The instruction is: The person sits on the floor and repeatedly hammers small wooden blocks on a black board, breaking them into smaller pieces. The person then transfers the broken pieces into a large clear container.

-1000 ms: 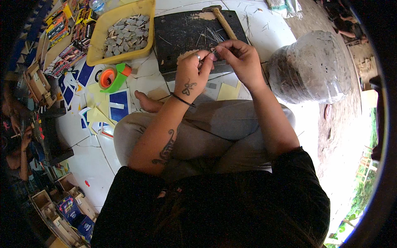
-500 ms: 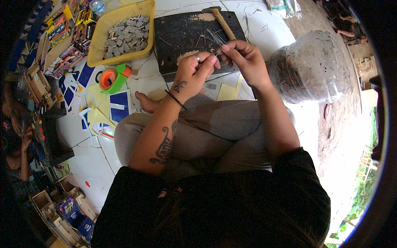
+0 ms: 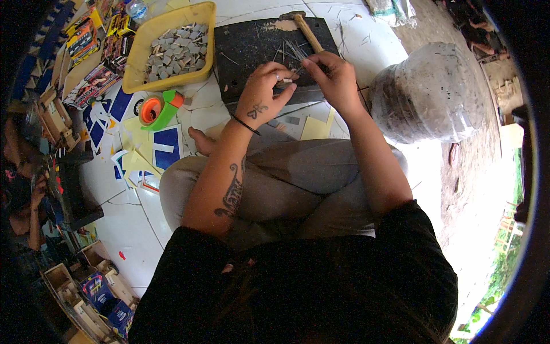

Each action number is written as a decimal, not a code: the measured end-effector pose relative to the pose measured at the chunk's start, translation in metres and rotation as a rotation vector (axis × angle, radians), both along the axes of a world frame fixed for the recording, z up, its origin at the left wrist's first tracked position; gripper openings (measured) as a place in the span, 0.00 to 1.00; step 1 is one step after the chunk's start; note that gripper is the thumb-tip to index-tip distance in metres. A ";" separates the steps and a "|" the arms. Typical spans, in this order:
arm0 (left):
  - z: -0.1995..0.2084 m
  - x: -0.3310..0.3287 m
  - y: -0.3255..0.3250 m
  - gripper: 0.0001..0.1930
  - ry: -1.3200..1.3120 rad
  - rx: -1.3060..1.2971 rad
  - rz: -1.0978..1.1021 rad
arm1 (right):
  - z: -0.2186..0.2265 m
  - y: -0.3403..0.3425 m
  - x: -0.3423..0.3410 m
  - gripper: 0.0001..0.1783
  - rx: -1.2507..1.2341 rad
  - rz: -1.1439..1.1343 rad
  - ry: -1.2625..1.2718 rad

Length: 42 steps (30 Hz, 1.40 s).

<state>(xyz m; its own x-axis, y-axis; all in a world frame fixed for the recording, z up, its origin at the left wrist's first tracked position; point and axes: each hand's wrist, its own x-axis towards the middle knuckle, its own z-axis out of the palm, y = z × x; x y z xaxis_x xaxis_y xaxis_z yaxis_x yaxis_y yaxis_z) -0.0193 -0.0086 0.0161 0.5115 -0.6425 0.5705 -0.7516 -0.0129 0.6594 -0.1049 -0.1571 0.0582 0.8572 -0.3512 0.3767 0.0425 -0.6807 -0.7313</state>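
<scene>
Over the near edge of a black block (image 3: 235, 40), my left hand (image 3: 262, 92) is closed around a small pale wooden-looking piece (image 3: 284, 83), mostly covered by the fingers. My right hand (image 3: 335, 80) is just to its right, thumb and fingers pinched together at a bunch of thin metal wires or nails (image 3: 295, 49) lying on the block. Whether it grips one of them is hidden. A hammer (image 3: 309, 34) with a wooden handle lies along the block's far right side.
Left of the block stands a yellow tub (image 3: 130, 63) of small grey-faced pieces. Nearer are a green-and-orange tape dispenser (image 3: 167, 114) and cut stickers (image 3: 166, 146). A large clear plastic container (image 3: 427, 94) stands at right. Wooden toy-truck bodies (image 3: 74, 301) lie lower left, near another person's arm (image 3: 35, 212).
My hands have moved apart. The left has drawn back slightly and turned, showing the small piece; the right has moved up and right toward the thin wires or nails.
</scene>
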 end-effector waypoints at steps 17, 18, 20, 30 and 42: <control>-0.011 0.004 0.004 0.11 -0.101 0.110 0.369 | -0.041 -0.036 -0.019 0.26 -0.460 -0.291 0.582; -0.012 0.003 0.003 0.11 -0.119 0.080 0.375 | -0.040 -0.037 -0.018 0.25 -0.481 -0.279 0.605; -0.014 0.002 0.001 0.11 -0.152 0.080 0.396 | -0.030 -0.038 -0.025 0.23 -0.389 -0.233 0.362; -0.022 0.002 -0.004 0.13 -0.243 0.180 0.448 | 0.058 0.043 -0.155 0.23 0.000 -0.088 0.469; -0.025 0.002 -0.005 0.09 -0.309 0.198 0.459 | 0.059 0.060 -0.157 0.28 -0.212 -0.119 0.390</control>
